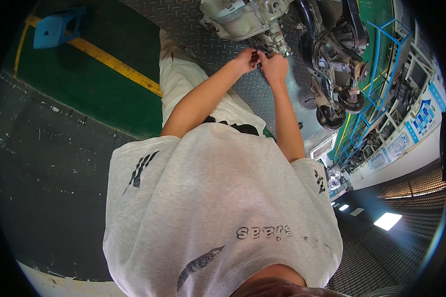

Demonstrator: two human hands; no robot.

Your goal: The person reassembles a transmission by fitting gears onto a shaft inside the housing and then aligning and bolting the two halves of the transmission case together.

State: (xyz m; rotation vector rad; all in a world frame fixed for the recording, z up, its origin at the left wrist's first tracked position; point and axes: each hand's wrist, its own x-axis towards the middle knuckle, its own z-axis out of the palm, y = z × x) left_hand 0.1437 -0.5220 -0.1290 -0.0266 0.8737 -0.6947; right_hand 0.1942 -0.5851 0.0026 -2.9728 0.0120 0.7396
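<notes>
Both of my hands meet close together at the lower edge of a grey cast-metal gearbox housing (233, 22). The fingers of my left hand (245, 60) are curled, with the fingertips toward the right hand. Beside it, my right hand (276, 67) has its thumb and fingers bent in a pinch. A small dark patch shows between the fingertips, too small to name. Just beyond them is a narrower metal fitting (274, 42) on the housing's near side. Whether the fingers touch that fitting cannot be told from this view.
A treaded metal plate (198, 42) lies under the housing. To the right stands a black and metal axle assembly (327, 64) with round ends. Blue railings (381, 64) run farther right. A blue plastic stool (58, 28) sits on the green floor (91, 81), far left.
</notes>
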